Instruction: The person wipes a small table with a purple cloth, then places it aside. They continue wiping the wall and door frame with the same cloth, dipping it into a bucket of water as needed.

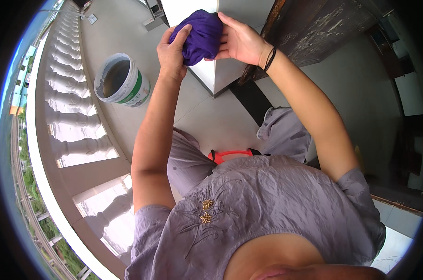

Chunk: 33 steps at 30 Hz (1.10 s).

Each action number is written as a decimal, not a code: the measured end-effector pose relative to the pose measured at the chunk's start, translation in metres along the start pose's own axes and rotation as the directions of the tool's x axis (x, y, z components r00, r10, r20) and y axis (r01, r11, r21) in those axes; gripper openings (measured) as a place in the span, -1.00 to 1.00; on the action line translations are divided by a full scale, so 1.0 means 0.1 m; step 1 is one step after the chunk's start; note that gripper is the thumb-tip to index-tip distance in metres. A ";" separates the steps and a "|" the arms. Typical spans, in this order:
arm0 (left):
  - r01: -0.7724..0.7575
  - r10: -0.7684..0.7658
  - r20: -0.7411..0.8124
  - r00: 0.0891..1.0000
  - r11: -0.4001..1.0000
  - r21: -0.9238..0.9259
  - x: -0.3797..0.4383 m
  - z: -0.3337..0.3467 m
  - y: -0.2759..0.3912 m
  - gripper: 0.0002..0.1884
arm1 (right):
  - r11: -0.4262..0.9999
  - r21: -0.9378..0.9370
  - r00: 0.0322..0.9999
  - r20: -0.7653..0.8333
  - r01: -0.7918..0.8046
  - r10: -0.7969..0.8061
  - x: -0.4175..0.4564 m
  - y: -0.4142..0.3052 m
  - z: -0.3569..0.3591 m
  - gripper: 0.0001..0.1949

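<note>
Both my hands hold a bunched purple cloth point(201, 37) out in front of me, before the white wall corner. My left hand point(173, 50) grips its left side, with the thumb pressed across the front. On the other side, my right hand point(241, 42) supports the cloth with its fingers partly hidden behind it and its thumb at the upper edge. A dark band circles the right wrist. Below and left of the cloth, a white plastic bucket point(138, 87) with a green label holds murky liquid point(117, 78).
A white balustrade point(73, 117) curves along the left, with a drop beyond it. The white wall corner point(214, 77) stands ahead, beside a worn wooden door point(302, 31). Tiled floor point(194, 115) lies below. A red object point(230, 155) shows between my legs.
</note>
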<state>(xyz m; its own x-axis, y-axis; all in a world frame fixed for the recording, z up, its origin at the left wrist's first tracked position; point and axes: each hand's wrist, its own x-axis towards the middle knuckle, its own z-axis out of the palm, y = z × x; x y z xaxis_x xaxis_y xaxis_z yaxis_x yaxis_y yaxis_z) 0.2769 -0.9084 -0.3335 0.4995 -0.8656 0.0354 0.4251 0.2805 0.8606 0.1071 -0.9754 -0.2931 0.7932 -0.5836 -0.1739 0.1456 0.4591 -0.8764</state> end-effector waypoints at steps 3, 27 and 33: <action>0.003 -0.009 -0.068 0.998 0.996 -0.085 0.27 -0.18 0.07 -0.73 | 0.998 0.031 0.998 -0.013 -0.057 0.057 -0.02 0.09 -0.17 -0.29; -0.156 0.359 -0.264 0.895 0.808 0.569 0.59 -0.37 -1.69 -0.53 | 0.979 0.031 0.843 -0.504 -0.200 0.188 -1.32 1.20 -1.62 -0.66; 0.247 -0.127 -0.286 0.950 0.865 0.437 0.22 -0.61 -1.84 -0.52 | 0.987 0.025 0.865 -0.479 -0.158 0.150 -1.40 1.32 -1.45 -0.68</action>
<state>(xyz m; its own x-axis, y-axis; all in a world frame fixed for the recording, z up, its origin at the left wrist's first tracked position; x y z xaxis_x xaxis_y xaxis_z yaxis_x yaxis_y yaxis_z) 0.2553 -0.9544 -0.5222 0.6366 -0.7388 -0.2210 0.1617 -0.1524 0.9750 -0.0707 -0.9306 -0.4493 0.4244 -0.7568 -0.4972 0.0334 0.5618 -0.8266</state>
